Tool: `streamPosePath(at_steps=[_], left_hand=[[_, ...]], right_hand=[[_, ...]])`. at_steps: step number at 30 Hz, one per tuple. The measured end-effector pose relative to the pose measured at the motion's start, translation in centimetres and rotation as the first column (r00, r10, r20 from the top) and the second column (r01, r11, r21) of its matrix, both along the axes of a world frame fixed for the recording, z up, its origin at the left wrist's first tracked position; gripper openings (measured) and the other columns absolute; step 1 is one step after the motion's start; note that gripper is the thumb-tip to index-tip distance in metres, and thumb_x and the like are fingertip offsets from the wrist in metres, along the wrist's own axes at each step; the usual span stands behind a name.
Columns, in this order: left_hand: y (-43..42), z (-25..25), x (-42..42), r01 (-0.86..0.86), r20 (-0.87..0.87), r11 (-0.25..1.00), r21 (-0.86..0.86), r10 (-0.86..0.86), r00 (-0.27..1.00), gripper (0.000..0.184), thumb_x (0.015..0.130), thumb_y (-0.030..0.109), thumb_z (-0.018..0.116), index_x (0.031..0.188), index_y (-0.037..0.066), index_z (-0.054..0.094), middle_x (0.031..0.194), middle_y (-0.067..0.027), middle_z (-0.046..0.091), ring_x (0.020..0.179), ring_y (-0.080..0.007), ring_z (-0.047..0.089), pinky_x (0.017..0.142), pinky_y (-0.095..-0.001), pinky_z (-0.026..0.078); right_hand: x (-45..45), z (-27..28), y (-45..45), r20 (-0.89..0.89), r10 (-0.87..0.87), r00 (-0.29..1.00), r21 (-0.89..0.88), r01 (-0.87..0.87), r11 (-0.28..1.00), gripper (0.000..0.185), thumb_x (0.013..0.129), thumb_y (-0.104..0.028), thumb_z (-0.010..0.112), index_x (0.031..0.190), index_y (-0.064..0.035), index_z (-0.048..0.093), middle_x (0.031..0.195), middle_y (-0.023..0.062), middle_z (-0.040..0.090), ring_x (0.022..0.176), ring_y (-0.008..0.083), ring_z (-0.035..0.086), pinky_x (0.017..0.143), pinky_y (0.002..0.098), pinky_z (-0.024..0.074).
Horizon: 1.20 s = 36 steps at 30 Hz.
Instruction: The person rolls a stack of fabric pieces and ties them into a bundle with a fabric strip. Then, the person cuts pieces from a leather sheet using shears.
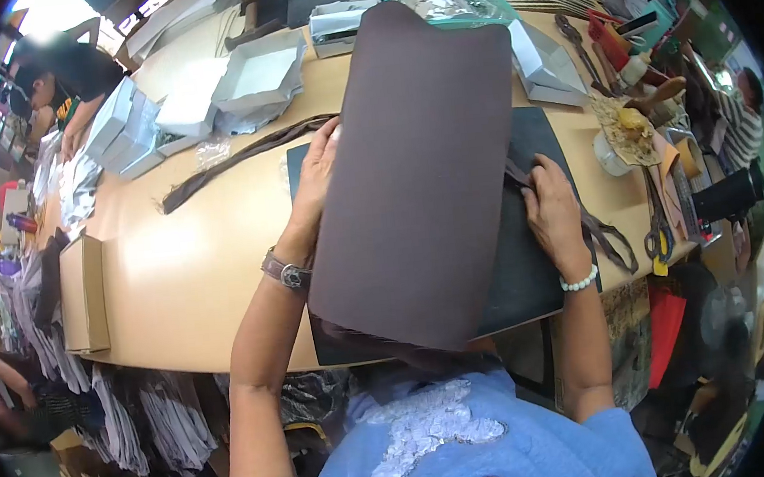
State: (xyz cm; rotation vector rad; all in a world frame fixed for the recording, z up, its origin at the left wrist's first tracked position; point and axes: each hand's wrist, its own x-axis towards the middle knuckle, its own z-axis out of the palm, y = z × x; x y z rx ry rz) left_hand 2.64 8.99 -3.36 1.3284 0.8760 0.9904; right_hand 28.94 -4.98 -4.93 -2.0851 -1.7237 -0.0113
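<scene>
A large dark brown panel (417,172), with a curved notch in its top edge, stands tilted up in front of me and hides much of the table behind it. At its left edge is my left hand (317,176), closed on the panel, its fingertips partly hidden. My right hand (554,210) is right of the panel, its fingers pinched on a dark fabric strip (515,175). More of the strip (614,241) trails out beyond that hand. Beneath both hands lies a black mat (532,139).
Another dark strip (248,157) lies on the table (177,284) at left. White boxes (260,67) and a green tray (479,3) stand at the back. Scissors (659,237) and a white cup (609,155) are at right. A cardboard box (84,296) sits on the left edge.
</scene>
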Motion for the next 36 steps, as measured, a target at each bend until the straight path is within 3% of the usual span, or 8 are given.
streamPosePath(at_steps=[4, 8, 17, 20, 25, 29, 32, 36], left_hand=[[-0.7, -0.2, 0.9, -0.007, 0.052, 1.0, -0.021, 0.009, 0.999, 0.039, 0.096, 0.025, 0.039, 0.125, 0.0, 0.041, 0.111, -0.0099, 0.054, 0.1, -0.0122, 0.05, 0.085, -0.0241, 0.041], [-2.5, -0.1, 1.5, -0.064, 0.019, 0.998, -0.007, 0.064, 0.998, 0.04, 0.096, 0.028, 0.037, 0.124, 0.001, 0.042, 0.111, -0.0127, 0.055, 0.103, -0.017, 0.05, 0.088, -0.0281, 0.039], [2.5, -0.3, -3.5, 0.24, -0.48, 0.912, 0.332, -0.056, 0.876, 0.035, 0.085, 0.015, 0.045, 0.118, 0.003, 0.049, 0.108, -0.0175, 0.056, 0.101, -0.0257, 0.054, 0.087, -0.0337, 0.042], [7.5, -2.2, -5.7, 0.341, -0.63, 0.575, 0.744, 0.433, 0.644, 0.039, 0.075, 0.012, 0.051, 0.113, 0.004, 0.054, 0.104, -0.0202, 0.055, 0.102, -0.0326, 0.051, 0.089, -0.0387, 0.041], [13.2, -4.1, -8.1, 0.415, -0.843, 0.742, 0.526, 0.391, 0.369, 0.027, 0.074, 0.007, 0.052, 0.1, 0.004, 0.058, 0.094, -0.0191, 0.057, 0.095, -0.0339, 0.053, 0.082, -0.0411, 0.043], [12.3, -4.7, -9.8, 0.419, -0.738, 0.665, 0.618, 0.306, 0.602, 0.007, 0.082, 0.007, 0.049, 0.086, 0.001, 0.049, 0.076, -0.0123, 0.058, 0.072, -0.0295, 0.057, 0.067, -0.0373, 0.044], [10.0, 0.1, -9.6, 0.144, -0.655, 0.945, 0.293, 0.089, 0.75, 0.009, 0.087, 0.01, 0.046, 0.087, 0.001, 0.048, 0.07, -0.0083, 0.055, 0.062, -0.019, 0.053, 0.06, -0.0319, 0.043], [4.4, 9.8, -8.5, 0.506, -0.902, 0.832, 0.226, -0.017, 0.431, 0.018, 0.088, 0.014, 0.047, 0.086, -0.001, 0.056, 0.055, -0.0083, 0.048, 0.054, -0.0153, 0.05, 0.053, -0.0293, 0.041]], right_hand=[[-0.4, 3.1, 0.0, -0.236, -0.118, 0.965, -0.093, 0.099, 0.991, 0.01, 0.082, -0.007, 0.055, 0.088, -0.0005, 0.05, 0.078, 0.0154, 0.059, 0.074, 0.0279, 0.059, 0.064, 0.0366, 0.0445], [-1.3, 9.8, 0.5, -0.706, -0.062, 0.705, -0.117, -0.029, 0.993, 0.013, 0.084, -0.009, 0.056, 0.091, -0.0012, 0.05, 0.051, -0.0021, 0.044, 0.045, 0.0087, 0.038, 0.044, 0.0279, 0.0327], [-7.3, 11.7, 4.4, -0.157, 0.002, 0.988, -0.011, -0.004, 1.0, 0.059, 0.08, -0.047, 0.057, 0.119, -0.004, 0.051, 0.047, 0.0142, 0.048, 0.045, 0.0273, 0.053, 0.048, 0.0374, 0.0396], [-7.5, 12.2, 4.3, -0.051, -0.04, 0.998, -0.122, 0.033, 0.992, 0.059, 0.079, -0.053, 0.055, 0.117, -0.0071, 0.055, 0.046, 0.0161, 0.048, 0.047, 0.0298, 0.054, 0.05, 0.0391, 0.0413], [-7.4, 12.4, 4.2, -0.037, -0.009, 0.999, -0.131, 0.004, 0.991, 0.062, 0.08, -0.055, 0.052, 0.115, -0.005, 0.056, 0.049, 0.018, 0.051, 0.05, 0.032, 0.056, 0.053, 0.0395, 0.0437], [-6.9, 12.0, 4.4, -0.026, 0.08, 0.996, -0.046, -0.081, 0.996, 0.065, 0.079, -0.055, 0.054, 0.114, -0.0006, 0.056, 0.054, 0.0174, 0.055, 0.051, 0.0321, 0.057, 0.052, 0.0385, 0.0446], [-5.9, 13.0, 4.6, -0.108, 0.161, 0.981, -0.077, -0.17, 0.982, 0.066, 0.077, -0.052, 0.059, 0.117, 0.001, 0.053, 0.059, 0.0166, 0.059, 0.053, 0.0305, 0.059, 0.053, 0.0387, 0.0451], [-3.5, 15.2, 5.1, -0.355, 0.116, 0.928, -0.387, -0.259, 0.885, 0.073, 0.07, -0.039, 0.072, 0.127, -0.0023, 0.044, 0.051, 0.005, 0.05, 0.047, 0.0084, 0.042, 0.045, 0.0268, 0.0327]])
